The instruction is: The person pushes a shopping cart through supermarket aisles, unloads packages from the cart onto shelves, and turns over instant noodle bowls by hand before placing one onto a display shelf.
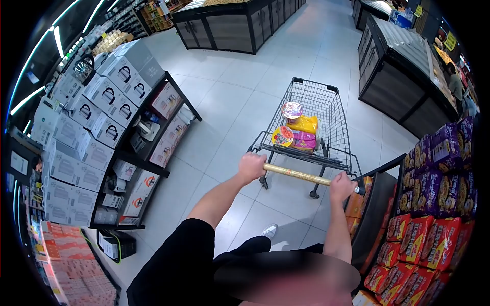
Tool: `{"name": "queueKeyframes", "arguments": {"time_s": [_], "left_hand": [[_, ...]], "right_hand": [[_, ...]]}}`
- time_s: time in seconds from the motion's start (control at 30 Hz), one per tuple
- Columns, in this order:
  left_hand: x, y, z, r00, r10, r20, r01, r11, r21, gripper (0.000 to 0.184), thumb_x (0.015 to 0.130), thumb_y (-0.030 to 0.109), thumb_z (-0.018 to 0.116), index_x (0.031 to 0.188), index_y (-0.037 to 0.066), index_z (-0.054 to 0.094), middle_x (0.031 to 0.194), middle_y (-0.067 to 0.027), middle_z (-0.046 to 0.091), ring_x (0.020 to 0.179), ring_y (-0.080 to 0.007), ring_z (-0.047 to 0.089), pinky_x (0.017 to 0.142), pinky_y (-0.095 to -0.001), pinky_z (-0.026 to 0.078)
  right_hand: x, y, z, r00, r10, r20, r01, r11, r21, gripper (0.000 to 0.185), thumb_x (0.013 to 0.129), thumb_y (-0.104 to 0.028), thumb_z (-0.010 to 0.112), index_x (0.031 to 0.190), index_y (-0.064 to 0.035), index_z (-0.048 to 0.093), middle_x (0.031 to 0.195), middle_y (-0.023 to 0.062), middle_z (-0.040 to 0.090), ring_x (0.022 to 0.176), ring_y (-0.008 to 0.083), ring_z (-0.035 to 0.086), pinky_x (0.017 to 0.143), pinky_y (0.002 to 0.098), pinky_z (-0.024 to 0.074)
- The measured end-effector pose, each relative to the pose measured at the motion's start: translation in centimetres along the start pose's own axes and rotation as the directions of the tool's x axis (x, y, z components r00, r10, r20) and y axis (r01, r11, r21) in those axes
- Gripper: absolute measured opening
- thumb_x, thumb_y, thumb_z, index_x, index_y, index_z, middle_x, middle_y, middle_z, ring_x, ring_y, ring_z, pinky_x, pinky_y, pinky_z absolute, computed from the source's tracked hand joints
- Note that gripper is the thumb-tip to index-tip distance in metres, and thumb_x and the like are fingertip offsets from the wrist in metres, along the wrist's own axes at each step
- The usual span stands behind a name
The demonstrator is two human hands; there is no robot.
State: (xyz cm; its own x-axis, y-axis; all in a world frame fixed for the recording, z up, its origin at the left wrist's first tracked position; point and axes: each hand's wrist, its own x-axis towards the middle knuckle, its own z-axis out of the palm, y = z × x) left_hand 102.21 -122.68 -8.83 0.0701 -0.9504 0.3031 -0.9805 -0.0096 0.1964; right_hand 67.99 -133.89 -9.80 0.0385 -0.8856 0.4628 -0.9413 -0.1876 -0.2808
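Note:
A black wire shopping cart (334,109) stands in front of me, its gold-coloured handle (297,174) running across at waist height. My left hand (252,168) is wrapped round the handle's left end. Toward the right end, my right hand (342,186) grips the same bar. Inside the basket lie a tub with a patterned lid (292,109), a yellow bag (307,124), a round yellow-and-red pack (282,136) and a pink-purple packet (304,141). Their exact contents are too small to tell.
Stacked appliance boxes (108,102) fill a shelf on the left, with a black basket (116,245) on the floor below. Purple packets (434,168) and red packets (419,242) line the right shelf. Dark counters (229,30) stand ahead; a person (453,81) is far right.

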Motion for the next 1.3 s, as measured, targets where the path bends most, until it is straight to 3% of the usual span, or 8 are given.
{"name": "queueKeyframes", "arguments": {"time_s": [0.7,0.87,0.97,1.03,1.13,1.17,1.23,1.3], "left_hand": [[-5.8,6.6,0.0,0.998,-0.027,-0.061,0.031,0.997,0.070,0.013,0.066,0.012,0.069,0.071,0.014,0.057,0.059,-0.0055,0.059,0.057,-0.0255,0.060,0.062,-0.0387,0.045],[-9.6,10.5,-1.2,0.996,-0.085,0.040,0.079,0.988,0.133,0.012,0.067,0.016,0.069,0.072,0.015,0.058,0.061,-0.0051,0.061,0.059,-0.0254,0.062,0.063,-0.0384,0.046],[-11.7,12.9,-1.8,0.990,-0.125,0.066,0.115,0.985,0.130,0.011,0.068,0.017,0.069,0.073,0.014,0.059,0.062,-0.0053,0.062,0.060,-0.0260,0.063,0.064,-0.0387,0.047],[-12.9,13.7,-1.9,0.991,-0.115,0.064,0.106,0.985,0.133,0.010,0.068,0.016,0.068,0.073,0.015,0.059,0.062,-0.0050,0.062,0.060,-0.0263,0.062,0.064,-0.0391,0.047],[-14.2,15.0,-1.7,0.989,-0.120,0.089,0.109,0.986,0.125,0.010,0.068,0.016,0.067,0.074,0.015,0.059,0.062,-0.0048,0.062,0.060,-0.0267,0.062,0.064,-0.0394,0.047],[-14.5,15.2,-1.8,0.985,-0.135,0.111,0.121,0.985,0.120,0.010,0.068,0.016,0.067,0.075,0.015,0.059,0.063,-0.0049,0.063,0.060,-0.0269,0.062,0.064,-0.0394,0.047],[-15.1,15.6,-2.1,0.985,-0.133,0.109,0.120,0.985,0.124,0.010,0.068,0.016,0.067,0.075,0.015,0.059,0.063,-0.0052,0.063,0.061,-0.0268,0.062,0.064,-0.0394,0.047],[-15.4,16.1,-2.2,0.985,-0.134,0.107,0.120,0.985,0.126,0.011,0.068,0.016,0.068,0.075,0.015,0.059,0.064,-0.0054,0.063,0.062,-0.0267,0.062,0.065,-0.0394,0.047]], "right_hand": [[-4.8,4.7,-6.1,0.991,-0.056,0.119,0.057,0.998,-0.003,0.021,0.081,-0.021,0.053,0.066,-0.0087,0.061,0.062,0.0129,0.062,0.062,0.0312,0.059,0.078,0.0421,0.0390],[-7.2,6.8,-10.3,0.945,0.025,0.325,-0.013,0.999,-0.040,0.032,0.086,-0.029,0.049,0.072,-0.0071,0.068,0.066,0.0158,0.067,0.068,0.0339,0.065,0.093,0.0435,0.0401],[-8.2,8.7,-12.7,0.882,-0.004,0.471,0.029,0.999,-0.045,0.043,0.088,-0.042,0.048,0.081,-0.0068,0.073,0.071,0.0167,0.069,0.074,0.0346,0.067,0.090,0.0437,0.0445],[-8.2,9.3,-15.7,0.745,-0.075,0.663,0.082,0.996,0.020,0.052,0.087,-0.054,0.050,0.087,-0.0082,0.074,0.078,0.0167,0.071,0.080,0.0340,0.069,0.083,0.0448,0.0496],[-8.4,10.6,-18.6,0.627,-0.172,0.759,0.177,0.981,0.076,0.052,0.083,-0.058,0.056,0.087,-0.0095,0.074,0.086,0.0152,0.072,0.086,0.0330,0.069,0.079,0.0443,0.0527],[-8.6,11.0,-19.1,0.630,-0.170,0.758,0.176,0.982,0.074,0.052,0.083,-0.058,0.056,0.087,-0.0095,0.074,0.086,0.0152,0.072,0.086,0.0330,0.069,0.079,0.0443,0.0527],[-8.6,11.3,-19.7,0.501,-0.263,0.825,0.332,0.938,0.097,0.038,0.081,-0.046,0.064,0.092,-0.0107,0.075,0.093,0.0138,0.073,0.090,0.0325,0.069,0.083,0.0433,0.0532],[-9.0,12.1,-18.7,0.506,-0.246,0.827,0.329,0.941,0.079,0.033,0.079,-0.039,0.066,0.093,-0.0108,0.075,0.094,0.0134,0.073,0.090,0.0323,0.069,0.083,0.0428,0.0536]]}}
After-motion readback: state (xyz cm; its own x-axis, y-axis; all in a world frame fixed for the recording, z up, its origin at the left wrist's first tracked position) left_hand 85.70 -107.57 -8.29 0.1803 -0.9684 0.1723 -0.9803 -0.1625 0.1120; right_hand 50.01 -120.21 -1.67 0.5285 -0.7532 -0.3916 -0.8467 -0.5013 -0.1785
